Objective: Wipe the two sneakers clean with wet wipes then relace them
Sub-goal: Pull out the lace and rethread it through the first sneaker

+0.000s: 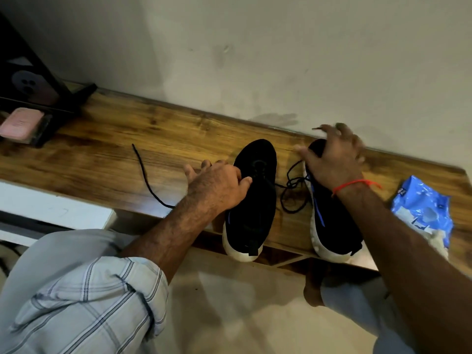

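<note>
Two black sneakers with white soles stand side by side on a wooden shelf (115,139), heels hanging over its front edge. My left hand (217,185) lies on the left sneaker (252,200), thumb pressed near the lace holes and fingers spread onto the wood. My right hand (334,159) covers the front of the right sneaker (332,221), fingers spread and blurred, with a lace tip showing by the fingertips. A tangled black lace (293,192) lies between the shoes. Another loose black lace (145,177) trails over the shelf to the left.
A blue wet wipes pack (424,208) lies at the shelf's right end. At the far left stand a black frame (38,72) and a pink case (20,123). The wall runs close behind the shelf. A white ledge (51,208) sits below left.
</note>
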Motion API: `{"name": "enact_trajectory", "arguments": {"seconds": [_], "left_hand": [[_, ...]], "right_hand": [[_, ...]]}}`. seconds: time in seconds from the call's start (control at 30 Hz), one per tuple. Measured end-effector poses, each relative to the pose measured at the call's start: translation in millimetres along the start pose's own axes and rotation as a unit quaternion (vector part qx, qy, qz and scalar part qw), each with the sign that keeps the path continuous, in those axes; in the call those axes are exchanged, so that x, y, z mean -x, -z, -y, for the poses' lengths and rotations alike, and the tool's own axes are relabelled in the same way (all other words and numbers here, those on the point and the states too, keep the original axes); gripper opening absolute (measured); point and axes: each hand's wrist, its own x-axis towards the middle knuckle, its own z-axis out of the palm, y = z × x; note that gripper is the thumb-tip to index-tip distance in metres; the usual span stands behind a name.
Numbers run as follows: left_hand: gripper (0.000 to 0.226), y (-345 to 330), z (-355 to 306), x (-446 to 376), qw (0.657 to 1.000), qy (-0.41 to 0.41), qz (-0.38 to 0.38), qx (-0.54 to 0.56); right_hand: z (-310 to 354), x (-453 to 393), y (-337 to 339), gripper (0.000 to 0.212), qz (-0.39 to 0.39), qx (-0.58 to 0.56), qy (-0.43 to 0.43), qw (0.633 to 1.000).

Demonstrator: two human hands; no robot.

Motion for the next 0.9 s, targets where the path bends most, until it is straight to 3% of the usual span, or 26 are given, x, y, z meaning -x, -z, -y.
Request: {"name": "enact_trajectory", "arguments": {"seconds": [0.07, 0.17, 0.27, 0.43, 0.5, 0.57, 0.67, 0.8, 0.87, 0.9], "left_hand": [[0.032, -0.4, -3.3, 0.2, 0.999, -0.007, -0.042, 0.029], [0.020, -0.7, -6.8, 1.4, 0.993, -0.026, -0.091, 0.064], [0.017, -1.2, -5.7, 2.3, 0.994, -0.012, -0.091, 0.067], [0.027, 4.1, 4.5, -3.6, 0.998, 0.055, -0.008, 0.021], [0.018, 0.4, 2.9, -3.6, 0.998, 0.006, -0.027, 0.057], [0.033, -4.4, -2.2, -0.4, 0.990, -0.094, -0.065, 0.078], [0.035, -11.6, -12.0, 4.1, 0.979, -0.181, -0.094, 0.003], [0.026, -21.8, -14.7, 2.7, 0.974, -0.186, -0.123, -0.048], [0.012, -21.9, -16.1, 2.1, 0.975, -0.161, -0.150, 0.004], [0.009, -18.7, -14.9, 0.5, 0.980, -0.107, -0.154, 0.073]], "right_hand": [[16.8, 23.3, -7.4, 0.063, 0.062, 0.058, 0.090, 0.992], [32.0, 43.0, -22.7, 0.047, 0.101, 0.156, 0.156, 0.970], [32.4, 42.2, -24.6, 0.027, 0.116, 0.128, 0.105, 0.979], [20.1, 35.9, -15.2, 0.032, 0.178, 0.015, 0.012, 0.984], [21.3, 37.8, -15.1, 0.031, 0.187, -0.008, 0.017, 0.982], [23.6, 38.9, -16.1, 0.030, 0.191, -0.025, 0.023, 0.981], [26.1, 40.8, -15.5, 0.032, 0.184, -0.029, 0.030, 0.982], [29.9, 47.5, -15.3, 0.029, 0.167, -0.009, 0.044, 0.985], [28.6, 48.5, -14.6, 0.027, 0.161, 0.020, 0.054, 0.985], [27.3, 48.0, -14.1, 0.028, 0.160, 0.029, 0.055, 0.985]]}}
